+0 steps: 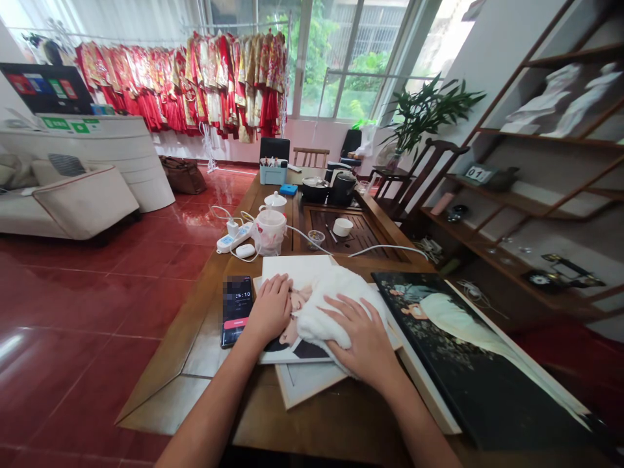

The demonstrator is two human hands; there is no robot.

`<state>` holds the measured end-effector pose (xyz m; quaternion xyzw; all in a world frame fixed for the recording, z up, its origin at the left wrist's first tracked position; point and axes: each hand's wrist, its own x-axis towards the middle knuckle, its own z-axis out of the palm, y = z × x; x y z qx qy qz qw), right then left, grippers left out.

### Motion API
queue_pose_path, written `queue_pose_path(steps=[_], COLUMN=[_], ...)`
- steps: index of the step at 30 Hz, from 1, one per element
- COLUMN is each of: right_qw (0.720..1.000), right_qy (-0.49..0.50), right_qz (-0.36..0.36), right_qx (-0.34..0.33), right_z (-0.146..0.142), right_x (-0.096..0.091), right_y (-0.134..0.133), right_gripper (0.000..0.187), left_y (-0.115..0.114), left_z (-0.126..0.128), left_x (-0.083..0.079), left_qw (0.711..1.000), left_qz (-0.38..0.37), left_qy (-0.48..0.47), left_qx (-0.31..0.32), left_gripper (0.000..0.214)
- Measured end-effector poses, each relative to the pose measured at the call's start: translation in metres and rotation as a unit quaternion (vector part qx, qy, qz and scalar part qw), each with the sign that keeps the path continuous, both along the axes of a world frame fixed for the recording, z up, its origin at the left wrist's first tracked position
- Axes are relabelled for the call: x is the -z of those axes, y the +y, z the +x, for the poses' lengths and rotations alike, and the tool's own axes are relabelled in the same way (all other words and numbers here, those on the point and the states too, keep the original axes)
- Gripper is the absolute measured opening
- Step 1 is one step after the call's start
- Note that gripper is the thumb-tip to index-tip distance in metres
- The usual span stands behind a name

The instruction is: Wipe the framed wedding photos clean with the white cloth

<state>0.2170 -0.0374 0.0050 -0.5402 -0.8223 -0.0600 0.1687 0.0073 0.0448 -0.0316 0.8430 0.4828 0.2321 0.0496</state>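
My left hand [272,307] lies flat on the left side of a photo panel [292,265], its fingers stretched out and nothing in them. The panel carries a printed portrait, partly covered. Over its right half spreads a fluffy white cloth [358,286]. My right hand [361,335] presses on this cloth with fingers spread, a bunched fold caught between thumb and forefinger. Beneath the panel another framed board [312,382] sticks out at an angle. Left of my left hand is a phone [237,305] with a lit screen.
A large framed picture [453,325] rests at the right of the wooden table [263,416]. Farther back stand a wrapped tub [270,231], a power strip [229,240], a lidded white cup [275,202], a small white bowl [342,227] and black pots [342,188]. A white cable [390,247] crosses the table.
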Motion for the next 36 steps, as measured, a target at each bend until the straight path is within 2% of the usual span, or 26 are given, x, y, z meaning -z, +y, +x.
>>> queue_pose_path(steps=[6,10,13,20,24,33,36], right_qw=[1.000,1.000,0.999,1.000,1.000,0.999,0.999], right_qy=[0.000,0.007,0.009,-0.002,-0.015,0.024,0.025], right_qz=[0.000,0.004,0.015,0.013,0.003,0.007,0.011], right_qx=[0.018,0.026,0.033,0.017,0.010,0.034,0.042], right_z=[0.000,-0.002,-0.004,-0.003,0.000,0.001,0.000], right_x=[-0.003,0.000,0.002,0.004,0.005,0.004,0.005], right_y=[0.040,0.051,0.043,-0.004,-0.011,0.045,0.053], right_gripper=[0.046,0.046,0.045,0.050,0.053,0.045,0.043], left_y=[0.000,0.000,-0.001,0.000,0.000,-0.001,-0.001], left_z=[0.000,0.001,0.001,-0.001,-0.001,-0.001,-0.001], left_x=[-0.002,-0.002,-0.003,0.000,0.000,-0.004,-0.004], left_qw=[1.000,1.000,1.000,1.000,1.000,1.000,1.000], left_qz=[0.003,0.005,0.005,0.007,-0.001,-0.008,-0.005], left_qy=[0.010,0.013,0.012,-0.001,0.005,0.016,0.013], left_qx=[0.004,0.004,0.003,0.000,-0.002,0.002,-0.002], left_gripper=[0.036,0.035,0.035,0.037,0.037,0.037,0.037])
